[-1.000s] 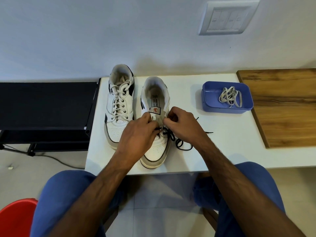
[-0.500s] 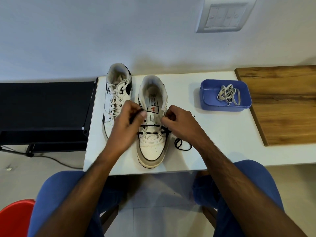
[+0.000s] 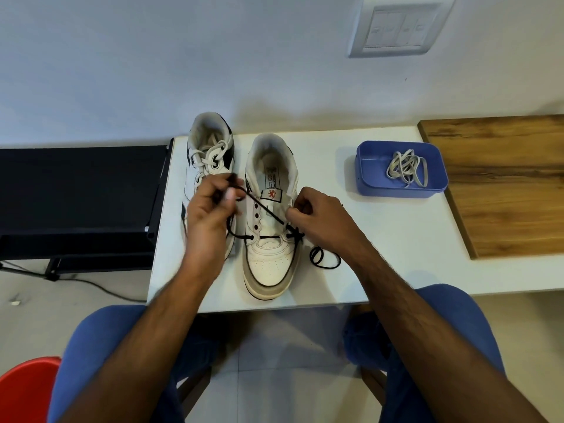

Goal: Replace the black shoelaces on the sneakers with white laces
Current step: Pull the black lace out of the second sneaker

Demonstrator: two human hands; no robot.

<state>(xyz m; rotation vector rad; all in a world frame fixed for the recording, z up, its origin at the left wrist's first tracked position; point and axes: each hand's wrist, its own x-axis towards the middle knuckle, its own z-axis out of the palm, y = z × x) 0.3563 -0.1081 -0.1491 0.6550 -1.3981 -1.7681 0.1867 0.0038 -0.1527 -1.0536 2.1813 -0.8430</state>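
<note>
Nearest the camera: both forearms reach up from blue-trousered knees over the near edge of the white rectangular surface [image 3: 396, 257]. Left hand [image 3: 210, 215], at about 10 o'clock from the toe of the right-hand white leather sneaker [image 3: 270, 221], is curled closed with fingertips pinching the thin black shoelace [image 3: 268, 213]; the lace runs taut and diagonal from that pinch down to the lower eyelets at the shoe's 3 o'clock side. Right hand [image 3: 320, 218] is closed against that same side of the shoe, fingertips at the eyelet row; what exactly it grips, cannot tell. Loose black lace loops lie on the surface at 4 o'clock of the shoe. The left-hand white sneaker with white laces [image 3: 209, 157] stands beside it, at 9 o'clock. Farther off, at 2 o'clock, a blue plastic rectangular tray [image 3: 366, 175] holds a coiled white flat lace [image 3: 407, 167].
</note>
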